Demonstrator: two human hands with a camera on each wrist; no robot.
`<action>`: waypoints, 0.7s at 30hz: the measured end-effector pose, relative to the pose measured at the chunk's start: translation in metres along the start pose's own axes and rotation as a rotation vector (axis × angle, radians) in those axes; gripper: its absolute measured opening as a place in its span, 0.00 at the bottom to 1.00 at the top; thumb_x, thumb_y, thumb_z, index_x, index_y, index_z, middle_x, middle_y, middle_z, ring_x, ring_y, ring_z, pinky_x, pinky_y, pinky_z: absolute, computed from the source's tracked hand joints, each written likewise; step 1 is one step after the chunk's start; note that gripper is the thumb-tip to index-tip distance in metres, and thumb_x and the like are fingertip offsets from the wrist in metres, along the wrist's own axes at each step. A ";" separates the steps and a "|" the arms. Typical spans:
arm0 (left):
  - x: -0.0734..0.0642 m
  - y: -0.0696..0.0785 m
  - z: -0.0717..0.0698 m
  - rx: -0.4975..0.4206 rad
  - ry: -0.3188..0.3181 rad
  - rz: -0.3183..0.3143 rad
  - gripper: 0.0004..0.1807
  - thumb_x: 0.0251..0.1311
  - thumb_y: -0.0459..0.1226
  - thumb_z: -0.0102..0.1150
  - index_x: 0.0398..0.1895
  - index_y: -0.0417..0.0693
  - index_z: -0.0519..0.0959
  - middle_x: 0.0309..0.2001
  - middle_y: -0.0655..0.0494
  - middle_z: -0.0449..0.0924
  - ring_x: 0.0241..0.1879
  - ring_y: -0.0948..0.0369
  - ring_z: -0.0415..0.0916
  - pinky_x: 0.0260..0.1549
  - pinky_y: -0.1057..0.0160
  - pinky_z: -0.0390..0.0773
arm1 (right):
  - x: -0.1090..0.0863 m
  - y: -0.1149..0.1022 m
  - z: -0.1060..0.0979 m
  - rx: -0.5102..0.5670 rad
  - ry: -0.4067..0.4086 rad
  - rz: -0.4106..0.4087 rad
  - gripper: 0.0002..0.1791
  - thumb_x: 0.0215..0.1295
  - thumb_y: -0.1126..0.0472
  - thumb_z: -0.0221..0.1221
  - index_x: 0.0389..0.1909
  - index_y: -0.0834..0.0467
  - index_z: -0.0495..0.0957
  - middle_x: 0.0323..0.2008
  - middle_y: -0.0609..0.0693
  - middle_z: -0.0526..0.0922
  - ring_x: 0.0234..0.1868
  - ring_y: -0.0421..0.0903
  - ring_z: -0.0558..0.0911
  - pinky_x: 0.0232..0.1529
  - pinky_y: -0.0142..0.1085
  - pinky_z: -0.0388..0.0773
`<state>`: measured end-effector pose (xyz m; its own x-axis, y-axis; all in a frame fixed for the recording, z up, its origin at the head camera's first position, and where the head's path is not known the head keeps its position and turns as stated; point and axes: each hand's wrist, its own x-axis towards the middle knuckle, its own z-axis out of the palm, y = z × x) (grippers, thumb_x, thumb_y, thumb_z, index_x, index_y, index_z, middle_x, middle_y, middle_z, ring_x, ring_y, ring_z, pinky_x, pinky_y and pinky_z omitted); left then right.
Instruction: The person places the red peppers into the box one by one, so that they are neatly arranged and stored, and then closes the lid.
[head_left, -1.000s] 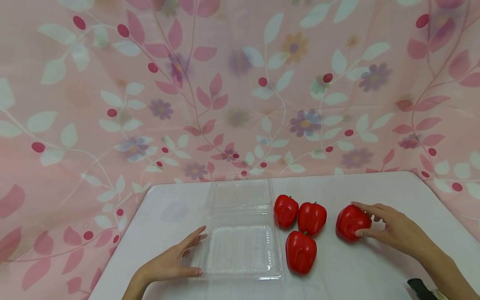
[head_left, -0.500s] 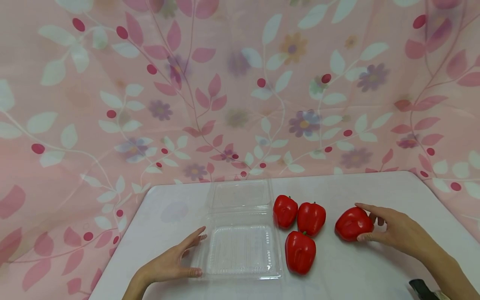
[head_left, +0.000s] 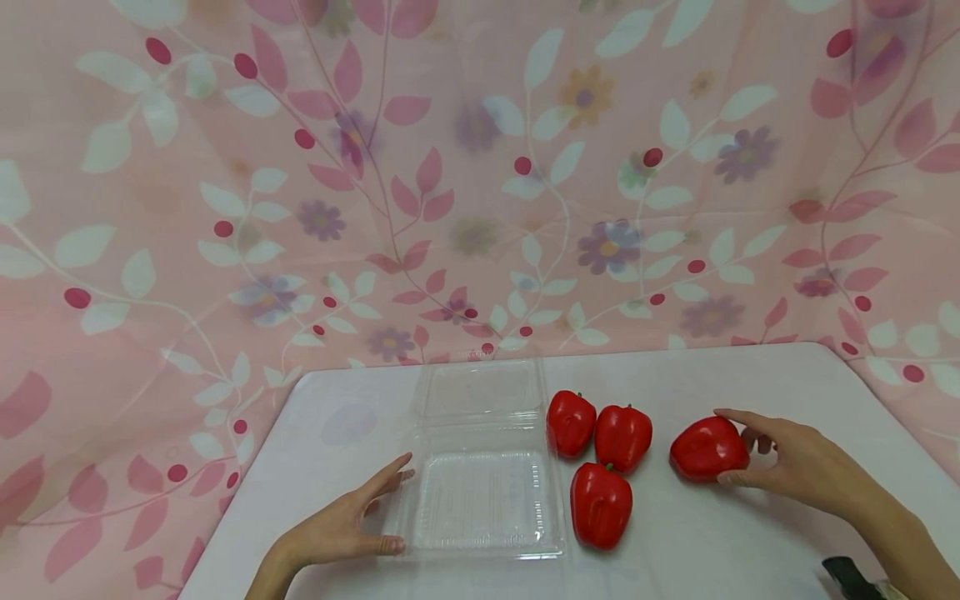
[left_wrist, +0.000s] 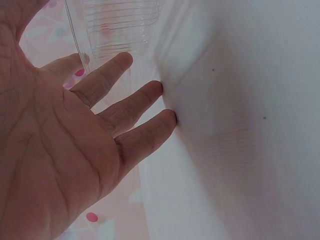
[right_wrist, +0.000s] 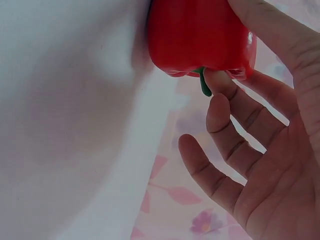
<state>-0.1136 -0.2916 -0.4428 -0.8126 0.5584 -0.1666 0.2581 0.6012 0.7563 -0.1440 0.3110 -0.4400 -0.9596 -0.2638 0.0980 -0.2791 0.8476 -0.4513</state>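
A clear plastic clamshell container (head_left: 480, 508) lies with its lid (head_left: 483, 387) folded back behind it. At its left side is my left hand (head_left: 337, 523), thumb and fingers spread; in the left wrist view the fingertips (left_wrist: 170, 116) are near the white surface. My right hand (head_left: 806, 462) holds a red bell pepper (head_left: 707, 450) between thumb and index finger. The pepper lies on its side, and its green stem (right_wrist: 206, 82) faces the palm in the right wrist view. The other right fingers hang loosely beside the stem.
Three more red bell peppers (head_left: 571, 423) sit close together right of the container. A black object (head_left: 847, 577) shows beneath the right forearm, partly out of frame. A floral pink curtain (head_left: 465, 183) hangs behind the white table (head_left: 360, 408).
The held bell pepper has turned onto its side under my right hand, which has shifted slightly right. My left hand and the container keep their place.
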 end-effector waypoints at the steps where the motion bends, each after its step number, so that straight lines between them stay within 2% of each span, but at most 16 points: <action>1: 0.000 0.000 0.000 0.001 0.000 -0.001 0.56 0.56 0.49 0.71 0.79 0.68 0.41 0.74 0.49 0.58 0.71 0.45 0.57 0.62 0.38 0.64 | 0.000 0.000 0.000 0.000 -0.002 0.003 0.50 0.39 0.40 0.78 0.64 0.57 0.73 0.34 0.43 0.78 0.35 0.45 0.73 0.22 0.29 0.74; 13: 0.000 -0.002 0.002 0.019 0.007 0.003 0.55 0.56 0.50 0.70 0.79 0.68 0.42 0.74 0.51 0.59 0.71 0.47 0.57 0.63 0.41 0.64 | -0.003 -0.002 0.002 0.016 0.016 0.025 0.46 0.39 0.41 0.78 0.61 0.56 0.74 0.34 0.43 0.82 0.35 0.45 0.75 0.24 0.30 0.74; 21: 0.000 -0.002 0.002 0.009 0.004 0.005 0.55 0.57 0.49 0.70 0.79 0.68 0.41 0.75 0.48 0.57 0.72 0.45 0.56 0.62 0.37 0.63 | -0.003 -0.006 0.002 0.001 0.066 -0.012 0.45 0.41 0.38 0.76 0.61 0.52 0.74 0.30 0.40 0.79 0.28 0.37 0.69 0.20 0.29 0.70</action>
<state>-0.1132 -0.2917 -0.4452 -0.8133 0.5592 -0.1606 0.2664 0.6034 0.7516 -0.1390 0.3059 -0.4394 -0.9564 -0.2435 0.1615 -0.2909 0.8442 -0.4502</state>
